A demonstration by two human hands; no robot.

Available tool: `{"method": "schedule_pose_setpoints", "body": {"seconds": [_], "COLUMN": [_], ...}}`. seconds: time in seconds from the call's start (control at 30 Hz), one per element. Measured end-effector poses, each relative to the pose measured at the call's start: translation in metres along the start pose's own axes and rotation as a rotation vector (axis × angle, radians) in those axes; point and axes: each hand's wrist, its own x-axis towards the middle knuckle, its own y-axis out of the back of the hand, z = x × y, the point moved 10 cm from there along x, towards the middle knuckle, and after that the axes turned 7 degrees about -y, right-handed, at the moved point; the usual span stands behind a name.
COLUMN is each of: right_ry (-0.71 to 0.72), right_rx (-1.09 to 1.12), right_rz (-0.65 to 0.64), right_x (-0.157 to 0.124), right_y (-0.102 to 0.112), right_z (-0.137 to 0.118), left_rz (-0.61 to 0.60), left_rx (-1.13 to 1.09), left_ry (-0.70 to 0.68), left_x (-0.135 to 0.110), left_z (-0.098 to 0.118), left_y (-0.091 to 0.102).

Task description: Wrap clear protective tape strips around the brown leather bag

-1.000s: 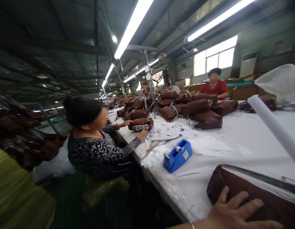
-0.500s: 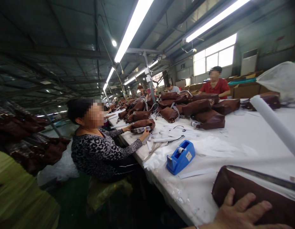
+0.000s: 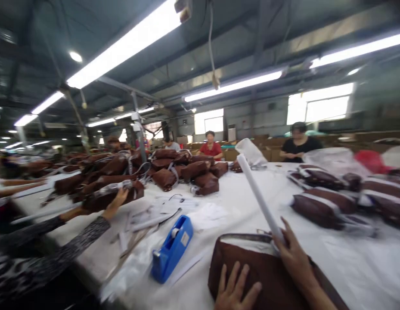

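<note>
A dark brown leather bag (image 3: 251, 267) lies in front of me at the bottom, its zipped mouth open along the top and pale material showing inside. My left hand (image 3: 237, 286) rests on the bag's side with fingers spread. A long white tube (image 3: 256, 193), like rolled paper, slants up from the bag's opening. Around its lower end are the fingers of my right hand (image 3: 292, 249); that grip is slightly blurred. Left of the bag stands a blue tape dispenser (image 3: 172, 249) on the white table (image 3: 248, 217).
A co-worker's hands (image 3: 117, 202) hold a brown bag at the left. Behind are piled brown bags (image 3: 196, 170); more bags with white strips (image 3: 322, 204) lie at the right. Paper scraps (image 3: 148, 215) litter the middle. Other people sit across the table.
My view has swung right, bringing the bags on the right and my right hand into view. The white tube now shows with its lower end in that hand. My left hand stays on the bag.
</note>
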Motion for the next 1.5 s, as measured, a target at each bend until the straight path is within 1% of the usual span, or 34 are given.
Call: {"method": "schedule_pose_setpoints", "body": {"seconds": [0.07, 0.13, 0.2, 0.27, 0.33, 0.37, 0.43, 0.5, 0.57, 0.6, 0.67, 0.73, 0.8, 0.87, 0.97, 1.03, 1.07, 1.1, 1.17, 1.23, 1.27, 1.3, 1.37, 1.43, 1.5], "right_ry": [-0.022, -0.036, -0.061, -0.110, -0.139, -0.127, -0.043, 0.068, 0.147, 0.175, 0.221, 0.247, 0.255, 0.261, 0.248, 0.214, 0.203, 0.194, 0.189, 0.192, 0.196, 0.199, 0.210, 0.241, 0.280], "right_rx": [0.071, 0.151, 0.212, 0.255, 0.262, 0.240, 0.159, 0.053, -0.055, -0.121, -0.303, -0.511, -0.665, -0.731, -0.750, -0.737, -0.717, -0.686, -0.602, -0.504, -0.462, -0.431, -0.417, -0.452, -0.508], "right_rz": [-0.039, -0.086, -0.126, -0.174, -0.212, -0.216, -0.184, -0.118, -0.090, -0.100, -0.172, -0.261, -0.294, -0.276, -0.267, -0.280, -0.291, -0.298, -0.264, -0.210, -0.209, -0.231, -0.333, -0.431, -0.473], "right_x": [0.001, -0.006, -0.021, -0.039, -0.057, -0.065, -0.075, -0.083, -0.091, -0.094, -0.103, -0.111, -0.116, -0.115, -0.110, -0.106, -0.105, -0.104, -0.102, -0.106, -0.110, -0.117, -0.137, -0.161, -0.183], "right_y": [-0.001, -0.003, 0.001, 0.011, 0.028, 0.039, 0.063, 0.088, 0.104, 0.108, 0.104, 0.092, 0.079, 0.067, 0.050, 0.045, 0.046, 0.051, 0.072, 0.108, 0.126, 0.142, 0.166, 0.179, 0.178], "right_z": [-0.004, -0.012, -0.023, -0.029, -0.032, -0.031, -0.030, -0.026, -0.018, -0.015, -0.011, -0.009, -0.013, -0.024, -0.039, -0.045, -0.047, -0.049, -0.054, -0.056, -0.056, -0.053, -0.045, -0.036, -0.029], "left_rz": [0.047, 0.049, 0.049, 0.033, -0.018, -0.049, -0.103, -0.125, -0.123, -0.118, -0.123, -0.130, -0.149, -0.200, -0.350, -0.449, -0.489, -0.527, -0.582, -0.619, -0.633, -0.647, -0.675, -0.699, -0.722], "left_rx": [-0.019, -0.049, -0.072, -0.087, -0.098, -0.102, -0.111, -0.115, -0.105, -0.096, -0.077, -0.074, -0.094, -0.139, -0.244, -0.308, -0.331, -0.352, -0.392, -0.433, -0.454, -0.475, -0.511, -0.544, -0.575], "left_ry": [0.008, 0.014, 0.011, 0.002, 0.001, 0.002, 0.012, 0.012, -0.007, -0.019, -0.036, -0.041, -0.022, 0.011, 0.054, 0.074, 0.085, 0.090, 0.089, 0.075, 0.070, 0.063, 0.057, 0.045, 0.022], "left_x": [-0.005, -0.006, -0.003, 0.001, 0.006, 0.008, 0.009, 0.010, 0.010, 0.010, 0.009, 0.007, 0.005, 0.002, 0.000, 0.000, 0.000, 0.000, 0.000, 0.002, 0.003, 0.003, 0.006, 0.009, 0.013], "left_z": [-0.001, -0.002, -0.003, -0.005, -0.007, -0.008, -0.009, -0.009, -0.007, -0.006, -0.005, -0.004, -0.005, -0.006, -0.005, -0.003, -0.001, 0.000, 0.004, 0.006, 0.006, 0.005, 0.001, -0.003, -0.006], "left_y": [-0.009, -0.012, -0.005, 0.003, 0.008, 0.009, 0.009, 0.009, 0.009, 0.009, 0.007, 0.004, 0.001, -0.002, -0.009, -0.012, -0.013, -0.014, -0.015, -0.016, -0.015, -0.015, -0.016, -0.018, -0.019]}}
